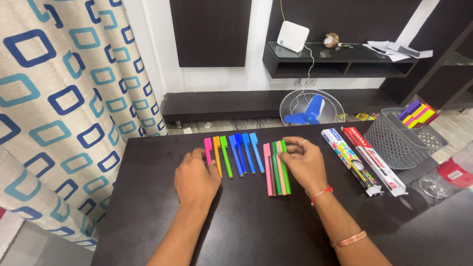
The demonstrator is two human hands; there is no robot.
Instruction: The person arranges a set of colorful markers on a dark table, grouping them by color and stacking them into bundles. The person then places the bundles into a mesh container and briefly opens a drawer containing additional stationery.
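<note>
Here my right hand pinches the green pen in a small bundle near the table's far edge. My left hand lies with fingers together beside the pink pen. Pens seem light, stiff, smooth; I would grip mid-barrel.

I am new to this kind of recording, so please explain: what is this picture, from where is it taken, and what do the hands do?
There is one picture, from a camera worn on a person's head, looking down at a dark table. No machine is here, only two bare hands. The left hand rests flat, its fingers touching a row of pens in pink, orange, green and blue. The right hand rests on a second bunch of pink and green pens. Neither hand lifts anything. To the right lie two long boxes and a grey mesh basket with coloured items inside.
</note>
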